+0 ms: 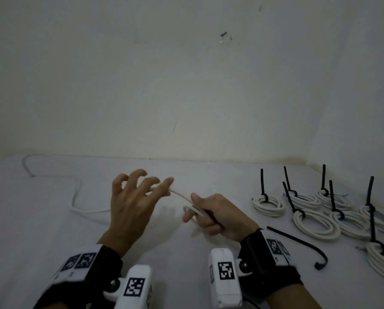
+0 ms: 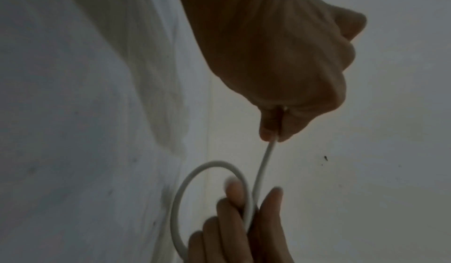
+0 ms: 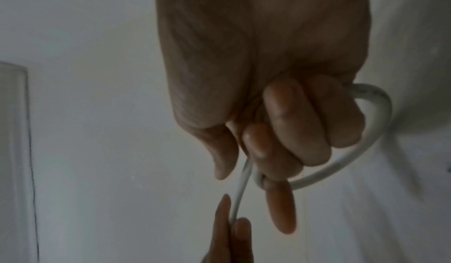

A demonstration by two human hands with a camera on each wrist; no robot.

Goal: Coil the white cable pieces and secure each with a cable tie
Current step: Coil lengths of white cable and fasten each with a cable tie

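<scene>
A loose black cable tie (image 1: 302, 246) is lying on the white table (image 1: 30, 219) near the person, just to the right of the right hand (image 1: 217, 216). That hand is curling its fingers around a small loop of the white cable (image 1: 182, 196) and holding it above the table. The left hand (image 1: 130, 197) is pinching the same cable a little farther along, with its other fingers spreading out. The rest of the cable is trailing away to the left across the table. Farther off on the right, finished white coils (image 1: 315, 221) are lying together, each with a black tie (image 1: 288, 192) sticking up.
</scene>
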